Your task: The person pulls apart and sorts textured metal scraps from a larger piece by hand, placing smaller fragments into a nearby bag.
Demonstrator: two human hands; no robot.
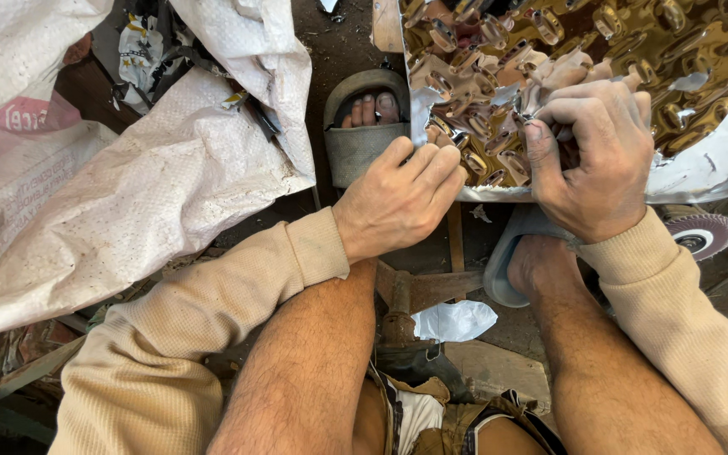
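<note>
The embossed golden metal sheet (676,93), mirror-bright and covered in raised oval bumps, lies at the far right, its silvery edge toward the person. The left hand (402,198) pinches the sheet's near left edge, its grip closed on the metal. The right hand (591,156) is curled tight over the near edge (what its fingers press inside cannot be seen). A grey sandal (360,139) sits just left of the sheet, white woven sacks (128,194) at far left, and a flap disc (705,232) at right.

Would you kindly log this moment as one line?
left hand: gripping sheet edge | right hand: pinching embossed gold metal sheet | grey sandal beneath
</note>
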